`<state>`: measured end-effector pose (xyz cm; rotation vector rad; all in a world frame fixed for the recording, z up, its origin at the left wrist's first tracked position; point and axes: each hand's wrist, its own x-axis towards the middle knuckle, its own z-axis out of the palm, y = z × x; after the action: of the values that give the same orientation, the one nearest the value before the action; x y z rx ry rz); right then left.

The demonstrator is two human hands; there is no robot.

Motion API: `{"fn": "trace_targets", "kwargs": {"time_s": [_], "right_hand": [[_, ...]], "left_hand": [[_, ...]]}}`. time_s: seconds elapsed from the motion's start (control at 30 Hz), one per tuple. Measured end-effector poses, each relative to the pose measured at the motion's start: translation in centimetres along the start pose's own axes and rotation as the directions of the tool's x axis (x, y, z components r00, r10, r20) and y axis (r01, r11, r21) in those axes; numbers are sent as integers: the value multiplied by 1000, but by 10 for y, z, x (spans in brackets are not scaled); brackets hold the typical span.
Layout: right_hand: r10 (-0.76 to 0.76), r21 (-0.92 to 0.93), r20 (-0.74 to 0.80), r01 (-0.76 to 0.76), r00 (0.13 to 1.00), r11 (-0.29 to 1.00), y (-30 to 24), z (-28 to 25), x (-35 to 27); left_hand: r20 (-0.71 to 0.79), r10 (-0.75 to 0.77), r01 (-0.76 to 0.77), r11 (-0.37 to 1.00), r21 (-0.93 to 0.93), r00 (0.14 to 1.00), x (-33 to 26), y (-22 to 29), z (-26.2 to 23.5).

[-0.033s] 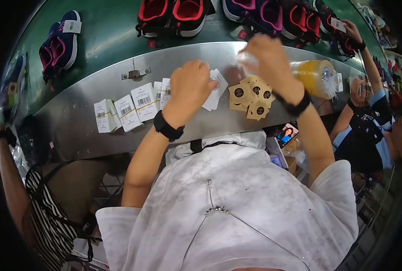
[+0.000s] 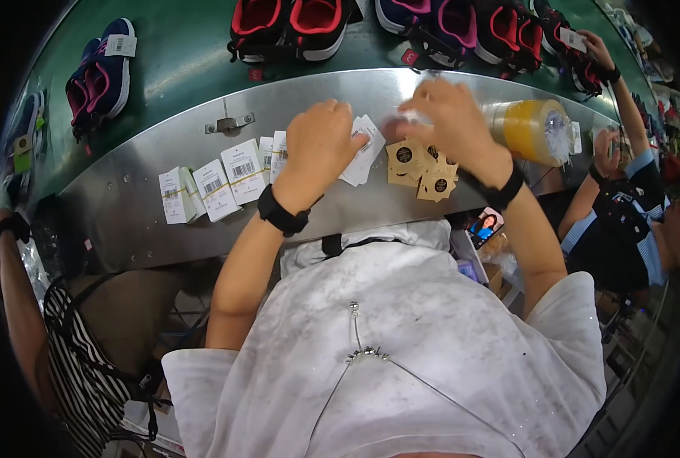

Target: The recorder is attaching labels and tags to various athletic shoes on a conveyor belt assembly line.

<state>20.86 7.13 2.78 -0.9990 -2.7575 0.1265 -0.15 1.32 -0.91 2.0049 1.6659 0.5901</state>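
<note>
My left hand [image 2: 321,145], with a black watch at the wrist, rests curled on a small stack of white paper tags [image 2: 364,153] on the metal bench [image 2: 126,206]. My right hand [image 2: 451,122] hovers just right of it, fingers pinched on a small pale piece [image 2: 402,120] that is too blurred to identify. A heap of brown cardboard tags [image 2: 420,172] with dark round marks lies under my right wrist. Banded bundles of white barcode labels [image 2: 218,183] sit in a row to the left of my left hand.
A large yellow tape roll [image 2: 534,130] lies at the bench's right. Behind the bench, a green belt [image 2: 180,69] carries blue-pink shoes [image 2: 99,76], red-black shoes [image 2: 290,27] and purple ones [image 2: 447,23]. One person [image 2: 622,214] works at right, another [image 2: 19,305] at left.
</note>
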Motion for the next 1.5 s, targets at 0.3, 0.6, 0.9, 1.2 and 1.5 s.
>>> {"fn": "trace_targets", "kwargs": {"time_s": [0.3,0.6,0.9,1.2,1.5], "right_hand": [[304,504,210,-370,929,780,-4,4,-32],[484,869,252,-416,838,268,-18,-21,-65],[514,179,-555,-510,654,842,36,-97,-113],[392,-7,-518,-462,760,887,82,-113,-122],[424,368,-846,-222,323,903,63,-139,-117]], "left_hand": [[101,-58,99,875,-475,993,-1,-7,-9],[326,24,279,456,-845,945,-4,51,-3],[310,-16,296,352,-888,951,39,111,17],[37,406,-204,533,-821,913,92,163,56],[49,560,-316,536,-783,827,122,215,88]]}}
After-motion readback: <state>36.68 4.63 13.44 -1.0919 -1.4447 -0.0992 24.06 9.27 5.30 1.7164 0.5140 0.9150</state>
